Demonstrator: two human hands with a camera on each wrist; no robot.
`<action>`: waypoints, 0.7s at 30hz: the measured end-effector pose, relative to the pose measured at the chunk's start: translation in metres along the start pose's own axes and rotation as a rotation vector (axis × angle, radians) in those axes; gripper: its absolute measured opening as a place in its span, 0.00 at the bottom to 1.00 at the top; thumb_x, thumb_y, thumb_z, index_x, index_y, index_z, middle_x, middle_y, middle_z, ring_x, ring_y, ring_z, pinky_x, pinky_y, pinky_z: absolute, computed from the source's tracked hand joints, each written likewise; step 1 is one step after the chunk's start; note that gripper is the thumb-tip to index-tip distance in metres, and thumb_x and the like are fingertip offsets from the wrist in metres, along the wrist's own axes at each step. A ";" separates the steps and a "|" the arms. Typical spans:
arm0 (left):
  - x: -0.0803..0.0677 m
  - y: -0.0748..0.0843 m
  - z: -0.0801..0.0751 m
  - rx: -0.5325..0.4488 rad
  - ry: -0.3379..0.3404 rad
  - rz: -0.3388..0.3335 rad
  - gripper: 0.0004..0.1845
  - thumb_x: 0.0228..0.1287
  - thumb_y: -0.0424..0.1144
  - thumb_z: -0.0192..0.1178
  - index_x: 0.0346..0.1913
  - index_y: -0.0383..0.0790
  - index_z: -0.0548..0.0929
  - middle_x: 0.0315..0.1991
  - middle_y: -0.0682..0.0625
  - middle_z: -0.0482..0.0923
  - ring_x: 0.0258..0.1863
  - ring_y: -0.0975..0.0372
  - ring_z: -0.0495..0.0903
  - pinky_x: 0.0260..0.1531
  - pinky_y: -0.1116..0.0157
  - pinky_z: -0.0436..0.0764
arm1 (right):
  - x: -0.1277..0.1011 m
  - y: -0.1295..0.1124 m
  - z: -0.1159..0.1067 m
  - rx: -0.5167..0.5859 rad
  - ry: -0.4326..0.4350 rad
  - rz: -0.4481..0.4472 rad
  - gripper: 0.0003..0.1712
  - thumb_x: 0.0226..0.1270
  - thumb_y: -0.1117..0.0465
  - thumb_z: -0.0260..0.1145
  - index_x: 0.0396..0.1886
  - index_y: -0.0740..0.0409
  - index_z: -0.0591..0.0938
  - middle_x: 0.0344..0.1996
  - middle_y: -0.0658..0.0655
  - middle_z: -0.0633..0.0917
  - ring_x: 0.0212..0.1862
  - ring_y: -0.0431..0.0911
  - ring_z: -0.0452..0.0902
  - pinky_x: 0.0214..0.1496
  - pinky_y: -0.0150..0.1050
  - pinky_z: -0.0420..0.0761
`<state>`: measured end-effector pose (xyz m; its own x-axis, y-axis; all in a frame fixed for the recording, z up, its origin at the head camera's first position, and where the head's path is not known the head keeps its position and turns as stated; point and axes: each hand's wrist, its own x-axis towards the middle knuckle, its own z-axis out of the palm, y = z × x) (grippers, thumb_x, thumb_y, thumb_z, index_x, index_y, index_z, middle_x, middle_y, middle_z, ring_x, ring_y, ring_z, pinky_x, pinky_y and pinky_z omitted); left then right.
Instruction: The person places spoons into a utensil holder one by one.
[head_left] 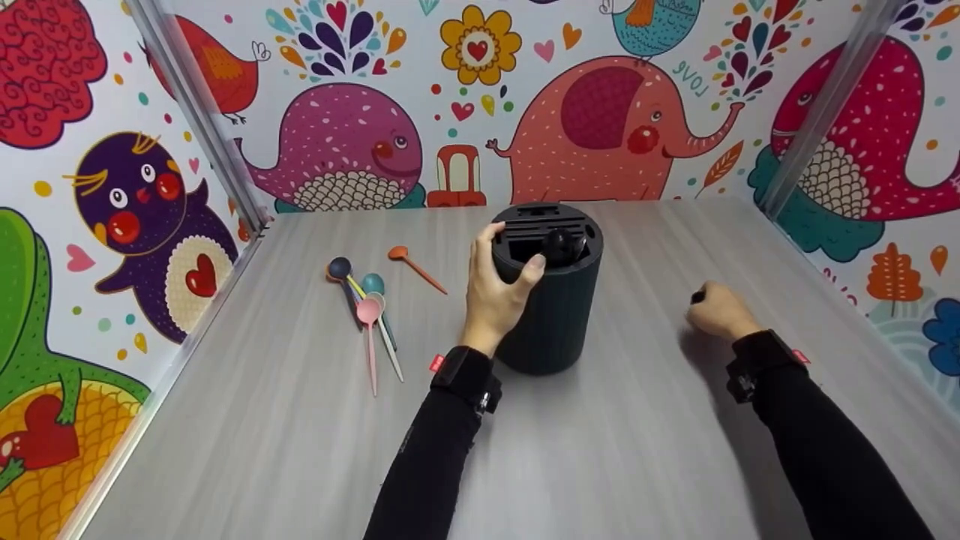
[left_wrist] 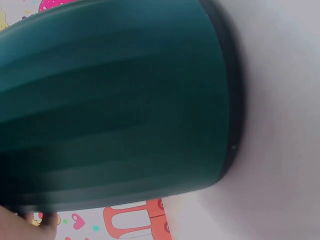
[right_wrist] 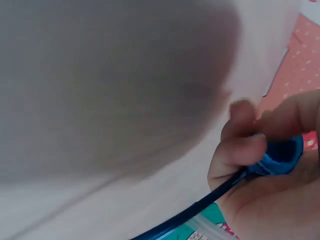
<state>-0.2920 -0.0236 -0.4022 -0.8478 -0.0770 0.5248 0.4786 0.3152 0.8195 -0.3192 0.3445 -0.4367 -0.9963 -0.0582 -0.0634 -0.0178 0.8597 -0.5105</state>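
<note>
Now, left hand [head_left: 499, 289] grips dark cylindrical holder [head_left: 551, 315] (upright, desk [head_left: 637, 450] centre) | right hand [head_left: 716, 309] at its 3 o'clock, fingers curled round blue spoon [right_wrist: 272, 160] | loose spoons [head_left: 367, 307] at 9 o'clock

Blue spoon [right_wrist: 280, 155] mostly inside right hand [right_wrist: 270, 165]
</note>
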 end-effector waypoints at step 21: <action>-0.001 0.001 0.000 -0.007 -0.005 -0.003 0.46 0.55 0.69 0.56 0.73 0.48 0.64 0.71 0.47 0.64 0.68 0.58 0.66 0.67 0.48 0.67 | -0.012 -0.139 -0.024 0.773 0.415 -0.276 0.15 0.65 0.70 0.62 0.18 0.59 0.73 0.13 0.47 0.71 0.17 0.40 0.65 0.19 0.34 0.65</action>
<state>-0.2905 -0.0238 -0.4022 -0.8504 -0.0730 0.5210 0.4774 0.3088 0.8226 -0.3072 0.2382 -0.3446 -0.9180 0.1048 0.3824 -0.3468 0.2553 -0.9025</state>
